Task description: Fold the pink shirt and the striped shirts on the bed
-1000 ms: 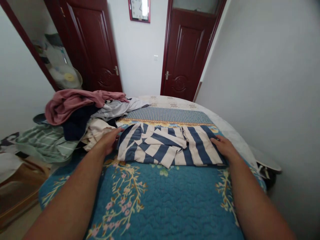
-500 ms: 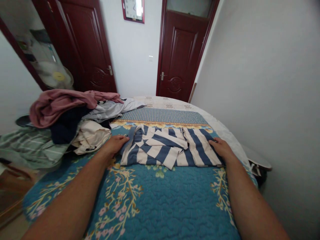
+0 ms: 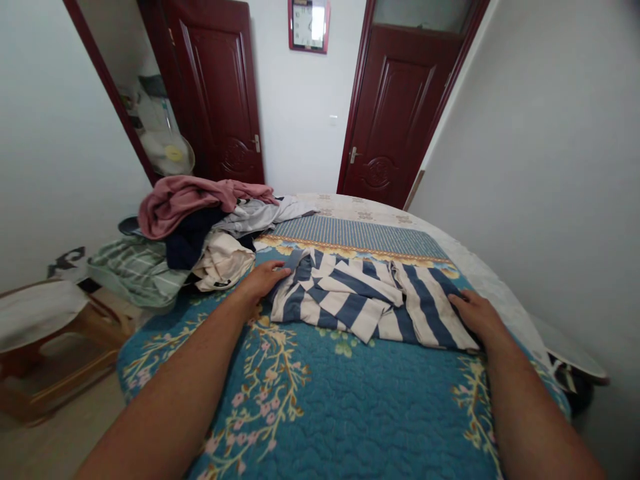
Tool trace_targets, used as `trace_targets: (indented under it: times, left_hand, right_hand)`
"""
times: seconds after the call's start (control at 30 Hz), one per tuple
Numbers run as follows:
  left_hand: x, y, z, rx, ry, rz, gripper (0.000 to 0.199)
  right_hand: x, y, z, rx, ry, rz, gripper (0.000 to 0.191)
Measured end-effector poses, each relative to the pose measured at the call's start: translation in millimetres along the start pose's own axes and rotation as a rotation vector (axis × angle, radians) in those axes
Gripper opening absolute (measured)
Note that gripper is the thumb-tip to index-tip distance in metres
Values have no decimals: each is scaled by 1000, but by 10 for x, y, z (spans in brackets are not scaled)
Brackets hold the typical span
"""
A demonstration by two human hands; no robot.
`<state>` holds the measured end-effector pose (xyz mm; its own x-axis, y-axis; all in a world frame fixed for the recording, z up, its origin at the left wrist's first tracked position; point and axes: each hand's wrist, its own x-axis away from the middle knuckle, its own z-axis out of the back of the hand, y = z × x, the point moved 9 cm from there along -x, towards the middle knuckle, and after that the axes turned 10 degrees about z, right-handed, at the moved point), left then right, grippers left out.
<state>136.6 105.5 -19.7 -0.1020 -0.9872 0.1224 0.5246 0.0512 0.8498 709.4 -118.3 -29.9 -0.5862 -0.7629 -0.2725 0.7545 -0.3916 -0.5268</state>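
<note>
A blue and cream striped garment [image 3: 350, 297] lies folded into a wide strip on the teal quilted cover [image 3: 360, 407], with its sleeves laid over the middle. At the garment's left end, my left hand [image 3: 265, 279] pinches the edge between thumb and fingers. My right hand [image 3: 475, 312] grips the right end near its upper corner, thumb on top and the other fingers partly hidden.
A pile of clothes, with a pink one [image 3: 185, 203] on top and a green checked one [image 3: 140, 267] at the side, lies at the left. A wooden stool [image 3: 65, 393] stands lower left; a round white object [image 3: 575, 353] is at the right.
The view has turned to the left, so everything appears further right. Both hands remain at the two ends of the striped garment, which lies much as before.
</note>
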Motion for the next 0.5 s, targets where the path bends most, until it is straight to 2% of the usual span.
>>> trace_targets:
  times: [0.07, 0.13, 0.2, 0.33, 0.5]
  left_hand:
    - [26, -31, 64, 48, 16, 62, 53]
    - [53, -69, 72, 96, -17, 121, 58]
    - [69, -91, 44, 116, -63, 141, 54]
    - [37, -112, -31, 37, -97, 106, 32]
    - [-70, -60, -21, -93, -15, 16, 35]
  right_hand:
    - [-18, 40, -23, 2, -11, -10, 51]
    - [-50, 100, -55, 7, -22, -17, 51]
    - [-81, 145, -79, 4, -23, -11, 51]
    - [-92, 150, -84, 10, -24, 3, 49]
    - [-53, -5, -42, 11, -27, 81, 45]
